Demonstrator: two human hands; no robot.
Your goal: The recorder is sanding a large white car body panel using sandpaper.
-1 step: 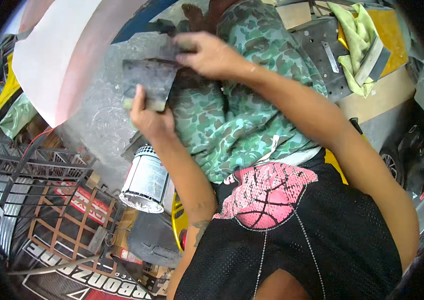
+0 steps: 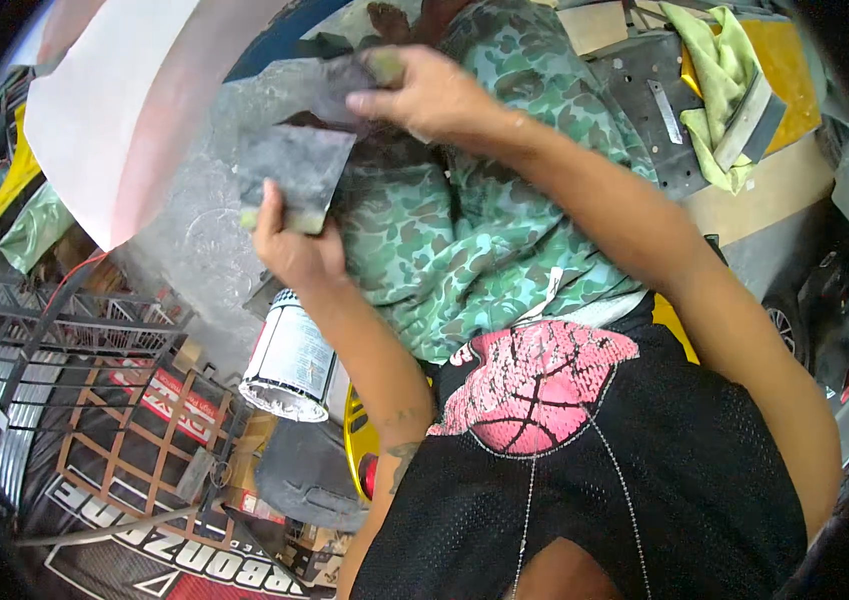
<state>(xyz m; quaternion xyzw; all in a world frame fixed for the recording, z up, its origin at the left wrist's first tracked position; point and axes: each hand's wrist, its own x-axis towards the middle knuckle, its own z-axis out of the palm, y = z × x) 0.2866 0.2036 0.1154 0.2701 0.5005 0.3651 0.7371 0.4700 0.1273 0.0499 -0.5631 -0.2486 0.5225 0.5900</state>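
My left hand [image 2: 292, 248] grips a broad, dark grey flat-bladed spreader [image 2: 296, 165] by its yellow-green handle edge, thumb lying on the blade's face. Higher up and to the right, my right hand [image 2: 436, 95] is closed round a second spreader [image 2: 342, 88], whose dark blade is smeared by motion and points left. The two blades are close together, over the dusty floor beside my knees. Whether the edges touch I cannot tell. Part of the right-hand handle [image 2: 384, 66] shows yellow-green past the fingers.
A pink-and-white curved panel [image 2: 129, 110] rises at the left. A white paint can [image 2: 289, 360] stands by my left forearm. At the far right, a metal blade [image 2: 664, 112], a green cloth [image 2: 712, 80] and another spreader [image 2: 744, 122] lie on boards. A black metal rack [image 2: 54, 330] is lower left.
My left hand and its spreader have shifted slightly left and down. The right hand has moved slightly up and right, so the blades sit a little farther apart.
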